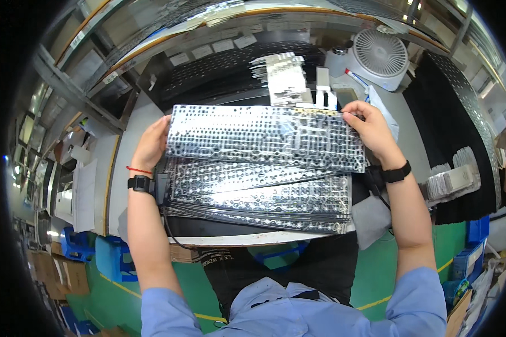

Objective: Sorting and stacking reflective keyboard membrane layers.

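My left hand (152, 140) and my right hand (372, 127) hold up a keyboard membrane sheet (264, 135) between them. It is long, thin and see-through, with rows of dark dots and silvery traces. The left fingers grip its left edge, while the right thumb and fingers pinch its upper right corner. Under and nearer to me lies a stack of similar membrane sheets (264, 196), fanned out unevenly on the bench. Both wrists carry black straps with small devices and cables.
Behind the sheet stands a pile of white flat pieces (287, 78). A white fan (379, 59) is at the back right, near a plastic bag (379, 106). Black perforated sheets (455, 123) are stacked at the right, with more white pieces (452, 180) on them. The bench's front edge (253, 240) faces me.
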`<action>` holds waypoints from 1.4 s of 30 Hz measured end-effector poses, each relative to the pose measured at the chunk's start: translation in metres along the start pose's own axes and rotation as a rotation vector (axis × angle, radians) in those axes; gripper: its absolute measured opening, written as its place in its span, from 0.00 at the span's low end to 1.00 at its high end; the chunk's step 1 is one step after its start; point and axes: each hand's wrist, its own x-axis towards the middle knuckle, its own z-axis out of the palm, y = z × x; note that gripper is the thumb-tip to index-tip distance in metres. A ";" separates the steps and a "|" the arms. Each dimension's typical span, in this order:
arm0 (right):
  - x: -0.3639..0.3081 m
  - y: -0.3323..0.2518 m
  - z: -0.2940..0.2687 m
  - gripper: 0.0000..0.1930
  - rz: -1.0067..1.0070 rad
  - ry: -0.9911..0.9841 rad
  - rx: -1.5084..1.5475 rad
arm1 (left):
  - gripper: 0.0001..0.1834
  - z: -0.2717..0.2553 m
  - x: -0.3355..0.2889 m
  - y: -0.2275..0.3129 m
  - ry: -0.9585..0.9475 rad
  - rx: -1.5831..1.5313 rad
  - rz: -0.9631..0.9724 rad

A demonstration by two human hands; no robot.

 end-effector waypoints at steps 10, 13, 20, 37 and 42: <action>0.000 -0.004 0.003 0.10 0.024 0.094 -0.011 | 0.24 0.004 -0.003 -0.003 -0.037 -0.023 0.106; 0.002 -0.002 0.006 0.12 -0.004 0.129 0.078 | 0.26 0.006 -0.004 -0.005 0.001 0.049 0.164; 0.001 -0.006 0.000 0.17 -0.087 0.152 0.281 | 0.20 -0.011 0.000 -0.014 0.030 0.172 0.124; -0.007 -0.021 0.000 0.21 -0.247 0.040 0.482 | 0.11 -0.006 0.001 -0.015 0.245 0.077 0.165; -0.011 -0.023 0.003 0.07 -0.088 0.137 0.181 | 0.10 -0.010 0.002 -0.014 0.167 0.070 0.147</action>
